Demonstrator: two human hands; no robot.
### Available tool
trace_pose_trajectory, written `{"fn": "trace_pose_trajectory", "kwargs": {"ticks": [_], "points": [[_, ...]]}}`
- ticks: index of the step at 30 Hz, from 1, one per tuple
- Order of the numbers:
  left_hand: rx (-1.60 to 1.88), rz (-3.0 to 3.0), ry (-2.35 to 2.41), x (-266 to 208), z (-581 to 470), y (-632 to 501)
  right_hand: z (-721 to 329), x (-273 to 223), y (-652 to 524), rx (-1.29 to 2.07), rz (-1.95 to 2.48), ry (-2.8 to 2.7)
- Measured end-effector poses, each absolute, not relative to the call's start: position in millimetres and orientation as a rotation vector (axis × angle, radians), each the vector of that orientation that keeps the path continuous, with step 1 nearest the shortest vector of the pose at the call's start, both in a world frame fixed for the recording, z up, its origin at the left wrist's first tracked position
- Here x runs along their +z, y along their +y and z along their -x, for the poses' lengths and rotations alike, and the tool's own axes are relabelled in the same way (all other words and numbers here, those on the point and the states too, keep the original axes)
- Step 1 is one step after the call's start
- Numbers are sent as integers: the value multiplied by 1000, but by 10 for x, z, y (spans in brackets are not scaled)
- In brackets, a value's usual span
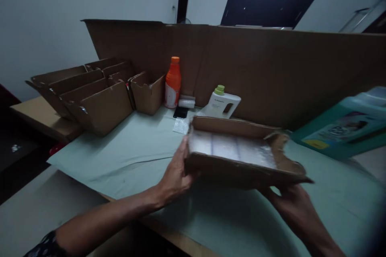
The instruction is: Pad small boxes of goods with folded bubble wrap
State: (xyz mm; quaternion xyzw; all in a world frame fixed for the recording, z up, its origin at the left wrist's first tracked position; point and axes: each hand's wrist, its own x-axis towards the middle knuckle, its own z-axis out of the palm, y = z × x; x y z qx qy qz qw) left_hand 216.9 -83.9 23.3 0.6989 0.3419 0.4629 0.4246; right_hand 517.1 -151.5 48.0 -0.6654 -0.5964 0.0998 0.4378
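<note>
Between my two hands a long open cardboard box (232,172) is held up over the table, slightly tilted. Inside lie several white, plastic-wrapped packets (226,147) in a row. My left hand (177,172) grips the box's left end, thumb on the near side. Under the right part of the box is my right hand (292,204), its fingers partly hidden beneath the cardboard. The box's right end has a torn, cut-down edge.
Several cardboard bins (102,108) stand at the left, beside a smaller box (149,94). An orange bottle (173,84), a white jug (221,104), a black flat object (181,112) and a clear plastic packet (181,125) sit behind. A teal container (343,128) is at right, before a cardboard wall (271,68).
</note>
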Motion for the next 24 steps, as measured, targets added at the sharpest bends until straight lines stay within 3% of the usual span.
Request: {"fn": "trace_pose_trajectory", "kwargs": {"ticks": [5,10,15,20,24], "points": [[1330,-1590,1152,343,-1399,-801,-4258,707,-911,507,1484,-1612],[1433,-1640,1130,408,-1463,-723,-4294,879,-696,600,1407,-1631],[1408,-1659,1168,155,-1444,-753,-4357,755,-491,739,1423,-1631],[1510,-1563,1467,3,-804,-739,-3463,605,418,1056,1056,-1838],[1572,-1544,1595,-28,-477,-672,-2740,526,1178,1037,915,-1893]]}}
